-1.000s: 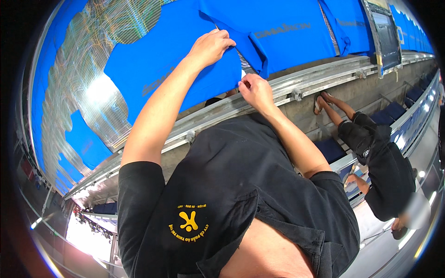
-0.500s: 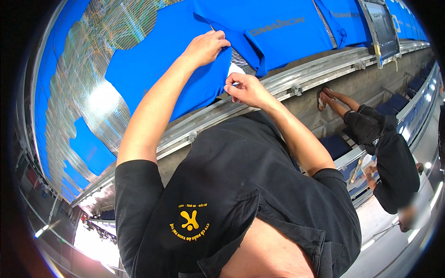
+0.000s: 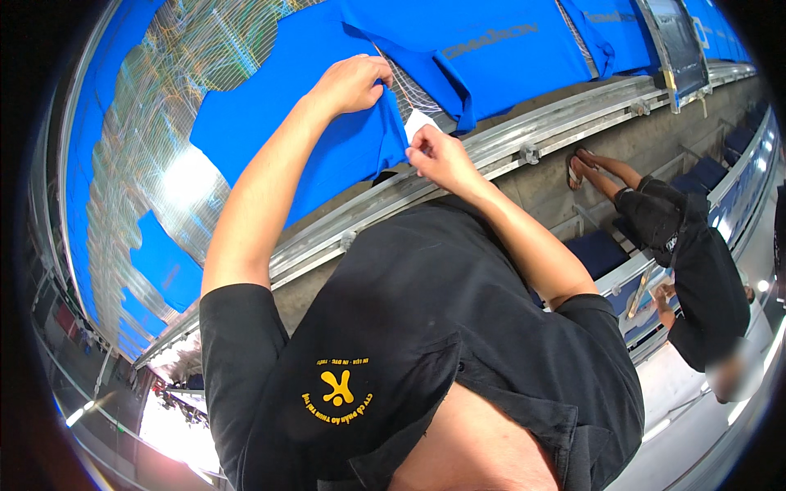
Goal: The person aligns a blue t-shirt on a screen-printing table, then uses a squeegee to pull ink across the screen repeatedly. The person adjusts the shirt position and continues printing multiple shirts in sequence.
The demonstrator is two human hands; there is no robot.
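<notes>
A blue fabric piece (image 3: 303,135) lies on the long printing table in front of me, its right edge running between my two hands. My left hand (image 3: 354,84) is closed on the upper part of that edge, fingertips curled down. Lower down, near the table's metal rail, my right hand (image 3: 444,162) is closed in a pinch at the same piece's near right corner, which creases there. Right above these fingers a small white piece (image 3: 419,123) shows in the gap between two fabric pieces. What lies under my fingertips is partly hidden.
Another blue fabric piece (image 3: 499,61) with dark lettering lies to the right, its left edge folded over. A framed screen (image 3: 675,49) stands across the metal rail (image 3: 565,135) farther right. A person in dark clothes (image 3: 696,286) is in the aisle at right. Thread-like coloured lines cover the bare table surface (image 3: 205,106).
My left hand has shifted slightly left. My right hand has moved a little right and down, and more of the white piece shows above its fingers.
</notes>
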